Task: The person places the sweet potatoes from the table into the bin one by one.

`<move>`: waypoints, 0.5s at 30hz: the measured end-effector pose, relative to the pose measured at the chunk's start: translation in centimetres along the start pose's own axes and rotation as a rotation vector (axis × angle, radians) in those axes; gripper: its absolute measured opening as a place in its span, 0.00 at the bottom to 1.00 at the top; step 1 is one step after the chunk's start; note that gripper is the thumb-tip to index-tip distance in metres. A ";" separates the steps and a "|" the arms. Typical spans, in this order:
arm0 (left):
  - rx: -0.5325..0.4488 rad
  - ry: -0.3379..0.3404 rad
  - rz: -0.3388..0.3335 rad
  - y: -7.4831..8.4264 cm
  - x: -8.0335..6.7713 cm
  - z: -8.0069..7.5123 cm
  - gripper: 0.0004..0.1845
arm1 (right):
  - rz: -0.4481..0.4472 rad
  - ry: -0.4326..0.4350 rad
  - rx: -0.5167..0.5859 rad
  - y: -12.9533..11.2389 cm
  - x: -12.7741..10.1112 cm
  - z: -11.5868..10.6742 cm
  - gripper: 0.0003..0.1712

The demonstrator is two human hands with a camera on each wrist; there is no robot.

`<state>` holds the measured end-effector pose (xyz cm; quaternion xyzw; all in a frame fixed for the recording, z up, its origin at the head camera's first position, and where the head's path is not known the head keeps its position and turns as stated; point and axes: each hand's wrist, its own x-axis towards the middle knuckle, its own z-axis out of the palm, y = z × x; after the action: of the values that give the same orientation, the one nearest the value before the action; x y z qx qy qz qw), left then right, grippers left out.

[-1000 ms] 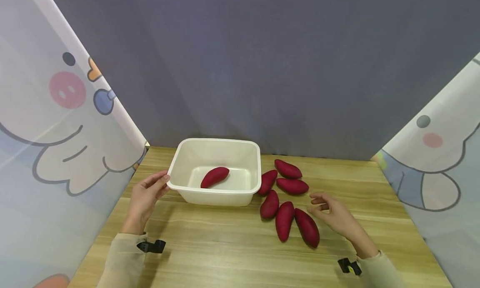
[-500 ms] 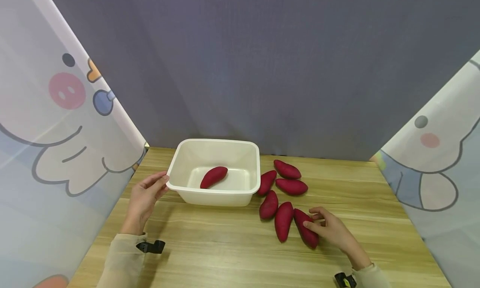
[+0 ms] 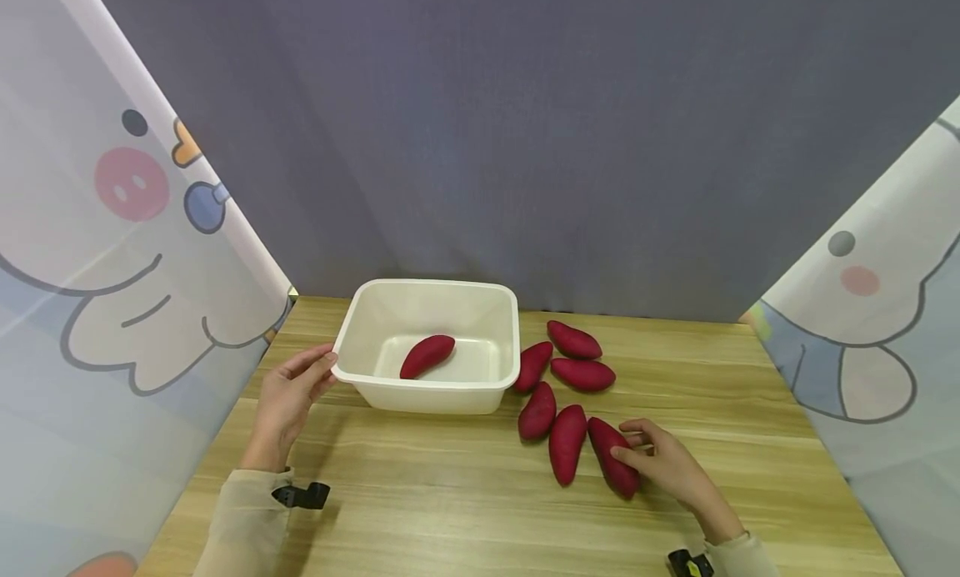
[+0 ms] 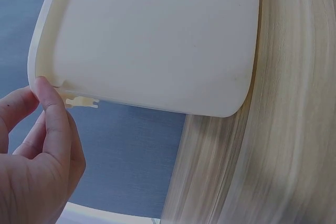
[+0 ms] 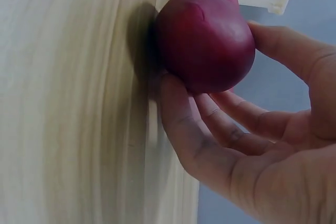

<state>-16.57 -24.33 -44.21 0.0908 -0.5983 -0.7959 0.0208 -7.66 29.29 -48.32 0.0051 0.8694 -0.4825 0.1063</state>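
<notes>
A white plastic tub (image 3: 427, 283) stands on the wooden table (image 3: 450, 510) with one dark red sweet potato (image 3: 427, 356) inside. My left hand (image 3: 324, 370) is at the tub's left rim. In the left wrist view only its thumb (image 4: 50, 98) touches the corner of the tub (image 4: 157, 40), and the fingers hang loosely curled beside it. My right hand (image 3: 637, 448) grips the nearest sweet potato (image 3: 611, 464), which lies on the table. In the right wrist view its fingers (image 5: 184, 119) and thumb curl round that sweet potato (image 5: 205, 40).
Several more sweet potatoes lie right of the tub, among them a far one (image 3: 573, 339), a middle one (image 3: 538, 410) and a near one (image 3: 567, 444). Cartoon-printed panels (image 3: 112, 268) close both sides and a grey curtain (image 3: 525, 143) closes the back.
My right hand came down from hovering beside the pile and took hold of the nearest sweet potato. The left hand and the tub stayed put.
</notes>
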 end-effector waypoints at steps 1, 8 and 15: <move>0.000 0.001 -0.001 0.0 0.0 0.0 0.14 | 0.001 -0.002 0.013 0.0 0.0 0.0 0.29; -0.006 -0.004 0.003 -0.1 0.0 -0.1 0.14 | 0.003 0.000 0.124 -0.2 0.3 -0.3 0.30; -0.005 -0.003 0.000 0.0 -0.1 -0.1 0.14 | -0.032 -0.039 0.257 -1.4 1.2 -0.9 0.31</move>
<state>-16.47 -24.44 -44.27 0.0895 -0.5965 -0.7974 0.0203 -9.12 29.16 -46.88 -0.0048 0.7980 -0.5918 0.1139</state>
